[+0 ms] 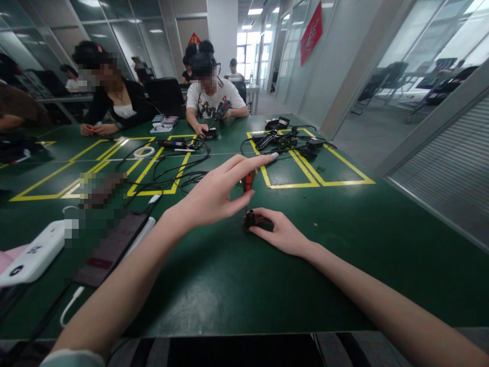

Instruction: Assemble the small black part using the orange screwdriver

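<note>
My left hand (219, 191) is closed on the red and black handle of a screwdriver (248, 182), with the index finger stretched out over its top. The screwdriver stands upright, its thin shaft pointing down at a small black part (249, 219) on the green table. Whether the tip touches that part, I cannot tell. Fingers and thumb of my right hand (280, 232) grip the black part from the right and hold it against the tabletop. A short round stub rises from the part; its far side is partly hidden by my fingers.
Black cables and devices (288, 138) lie in a yellow-taped area at the back right. To the left are a white power strip (34, 252), a dark flat device (110, 250) and a white cable coil (144, 152). Across the green table (367, 224), a person (216, 97) holds a power tool.
</note>
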The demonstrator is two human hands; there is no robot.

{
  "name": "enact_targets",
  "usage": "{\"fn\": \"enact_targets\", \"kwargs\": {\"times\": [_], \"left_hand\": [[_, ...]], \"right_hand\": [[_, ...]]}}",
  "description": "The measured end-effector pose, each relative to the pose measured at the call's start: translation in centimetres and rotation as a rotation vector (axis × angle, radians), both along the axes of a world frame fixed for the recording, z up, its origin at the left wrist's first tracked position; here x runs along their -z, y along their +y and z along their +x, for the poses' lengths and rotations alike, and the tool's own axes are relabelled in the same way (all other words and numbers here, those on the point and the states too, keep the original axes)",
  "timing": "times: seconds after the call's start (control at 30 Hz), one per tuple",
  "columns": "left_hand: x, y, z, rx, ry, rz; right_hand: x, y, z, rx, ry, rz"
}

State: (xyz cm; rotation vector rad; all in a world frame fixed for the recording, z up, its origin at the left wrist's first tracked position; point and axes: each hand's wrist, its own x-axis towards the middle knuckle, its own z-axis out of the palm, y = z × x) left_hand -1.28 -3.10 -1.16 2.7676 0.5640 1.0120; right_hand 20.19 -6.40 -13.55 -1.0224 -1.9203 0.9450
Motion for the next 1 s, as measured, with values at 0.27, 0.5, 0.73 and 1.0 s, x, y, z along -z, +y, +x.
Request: {"fn": "enact_targets", "kwargs": {"times": [0.27,0.5,0.73,1.0], "left_hand": [[-0.21,-0.23,-0.02,0.040,-0.014,-0.024],[0.05,0.03,-0.20,-0.031,-0.022,0.012],[-0.11,-0.10,0.02,0.038,-0.038,-0.035],[-0.19,-0.16,-0.15,-0.024,-0.006,-0.010]], "right_hand": [[-0.04,-0.10,0.03,-0.007,-0.005,0.009],[-0.07,-0.05,0.06,0.004,-0.014,0.002],[-0.01,-0.02,0.00,-0.012,0.003,0.003],[0.02,0.01,0.07,0.002,-0.018,0.004]]}}
